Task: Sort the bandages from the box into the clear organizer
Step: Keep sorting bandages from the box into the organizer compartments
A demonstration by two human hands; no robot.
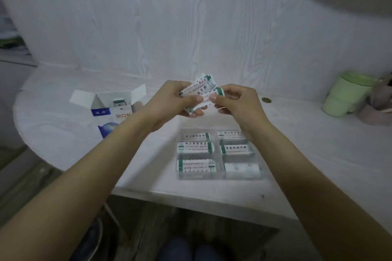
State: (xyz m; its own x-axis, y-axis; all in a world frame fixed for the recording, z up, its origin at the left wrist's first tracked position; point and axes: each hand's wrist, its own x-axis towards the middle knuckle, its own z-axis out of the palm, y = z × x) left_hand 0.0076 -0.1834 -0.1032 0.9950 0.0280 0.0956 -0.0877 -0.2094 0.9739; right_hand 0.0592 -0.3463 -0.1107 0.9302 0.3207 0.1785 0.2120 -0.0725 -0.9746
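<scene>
Above the table I hold a small stack of white bandages (200, 88) with green ends. My left hand (176, 101) grips the stack from the left. My right hand (235, 101) pinches the front bandage at its right end. Below my hands lies the clear organizer (218, 177), and each of its several compartments holds bandages. The blue and white bandage box (112, 110) stands open at the left, with more bandages showing inside it.
A green cup (345, 94) and a pinkish container (375, 112) stand at the far right. A coin (266, 100) lies behind my right hand. The table's front edge (191, 197) runs just below the organizer. A wood-grain wall backs the table.
</scene>
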